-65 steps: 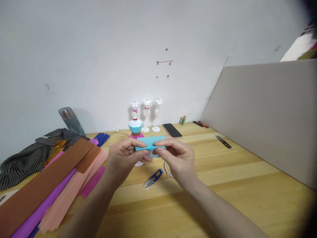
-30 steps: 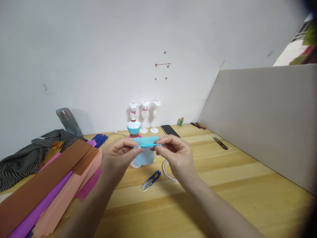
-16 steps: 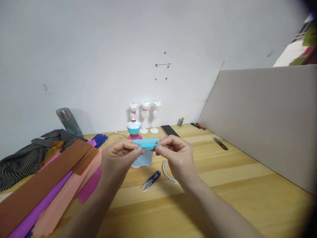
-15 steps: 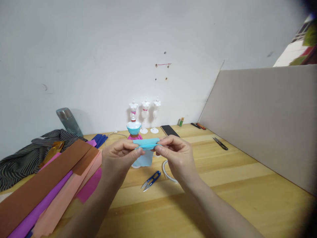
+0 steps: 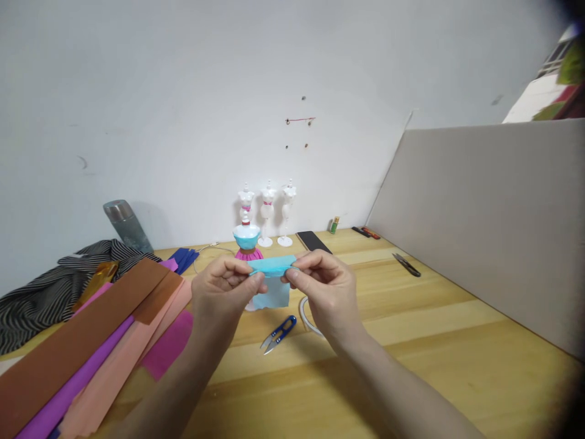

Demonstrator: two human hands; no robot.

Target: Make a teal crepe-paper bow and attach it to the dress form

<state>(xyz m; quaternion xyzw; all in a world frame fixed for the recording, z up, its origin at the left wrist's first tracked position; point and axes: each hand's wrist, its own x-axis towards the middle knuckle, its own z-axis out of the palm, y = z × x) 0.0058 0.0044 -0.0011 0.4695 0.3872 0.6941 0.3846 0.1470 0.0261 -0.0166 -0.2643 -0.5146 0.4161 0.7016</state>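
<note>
A piece of light blue crepe paper (image 5: 271, 291) is stretched between my hands above the table, its upper part folded over and its lower part hanging down. My left hand (image 5: 223, 292) pinches the left end of the fold between thumb and fingers. At the right end, my right hand (image 5: 326, 289) pinches the same fold. Just behind the paper stands a small dress form (image 5: 247, 235) with a blue top, a brown waist and a pink skirt, partly hidden by the paper. Below the hands lie blue-handled thread snips (image 5: 278, 334), blades pointing to the lower left.
Brown, peach and purple paper strips (image 5: 91, 341) pile up at left, beside a striped cloth (image 5: 68, 274) and a bottle (image 5: 128, 225). White dress forms (image 5: 267, 207) line the wall. A phone (image 5: 314, 242), a white ring (image 5: 308, 314) and scissors (image 5: 406, 264) lie on the table (image 5: 411, 360).
The hanging lower part of the blue paper has swung slightly to the right, and the fold has flattened a little. Both hands keep their pinch in nearly the same place.
</note>
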